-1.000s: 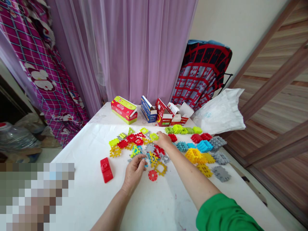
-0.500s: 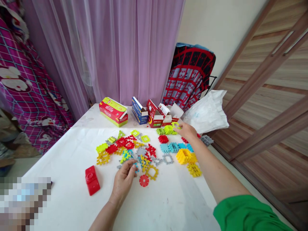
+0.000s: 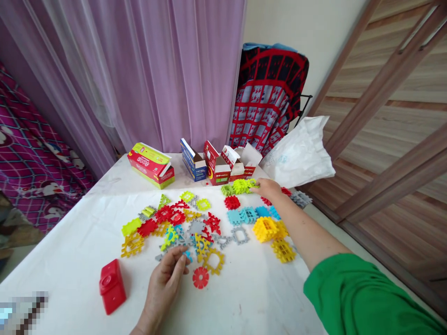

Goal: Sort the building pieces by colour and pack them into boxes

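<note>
Your right hand (image 3: 270, 190) comes down to the right end of the row of lime pieces (image 3: 242, 187); half a second ago it carries a lime frame just above that row, and a second ago it reaches into the loose pieces (image 3: 169, 214). Its fingers are drawn close together and touch the last lime piece; you cannot tell from this view whether they pinch it or only press on it.

Your left hand (image 3: 165, 274) stays at the near edge of the loose pieces, its fingers curled and the thumb close to the index finger. A bit of blue shows just beyond the fingertips, but whether they grip it you cannot tell.

Near that hand on the worktop (image 3: 244, 307) lie a red disc (image 3: 200, 278), a yellow square frame (image 3: 213, 261) and, farther to your right, a gray frame (image 3: 240, 236). A red block (image 3: 112, 286) lies well apart on your left.

Sorted by color, a red stack (image 3: 232, 202), a blue row (image 3: 247, 215) and a yellow stack (image 3: 266, 229) lie on the near side of the lime row. Your right forearm partly hides the pieces behind it.

Along the far side, you have a red and green box (image 3: 151, 165), a blue box (image 3: 193, 160), red boxes (image 3: 217, 164) with open flaps, and a white bag (image 3: 298, 153) to their right.
</note>
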Available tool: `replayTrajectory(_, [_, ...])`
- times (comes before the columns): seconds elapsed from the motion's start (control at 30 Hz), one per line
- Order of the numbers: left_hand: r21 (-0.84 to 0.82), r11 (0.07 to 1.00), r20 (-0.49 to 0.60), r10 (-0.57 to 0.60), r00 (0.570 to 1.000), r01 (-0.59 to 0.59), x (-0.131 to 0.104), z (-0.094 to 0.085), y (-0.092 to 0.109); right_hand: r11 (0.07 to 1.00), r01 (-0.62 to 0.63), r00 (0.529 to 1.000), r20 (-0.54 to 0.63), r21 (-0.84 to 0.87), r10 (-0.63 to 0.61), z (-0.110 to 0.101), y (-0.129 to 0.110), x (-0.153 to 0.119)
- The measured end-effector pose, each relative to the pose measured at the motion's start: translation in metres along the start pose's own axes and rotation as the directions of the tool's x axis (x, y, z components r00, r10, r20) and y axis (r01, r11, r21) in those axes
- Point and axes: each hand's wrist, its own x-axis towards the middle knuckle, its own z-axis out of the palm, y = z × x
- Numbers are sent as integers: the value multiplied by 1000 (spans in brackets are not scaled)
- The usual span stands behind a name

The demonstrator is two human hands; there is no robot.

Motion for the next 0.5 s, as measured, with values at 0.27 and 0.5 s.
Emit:
replayTrajectory(0.27, [22,1000,-28,-6,1000,7,-1,1,6,1000,-2,1000,20,-22,2,5,7,4])
replayTrajectory(0.5, [56,998,-21,-9,1000,10,-1,0,1,999,-2,999,44,-45,4,3,-7,6])
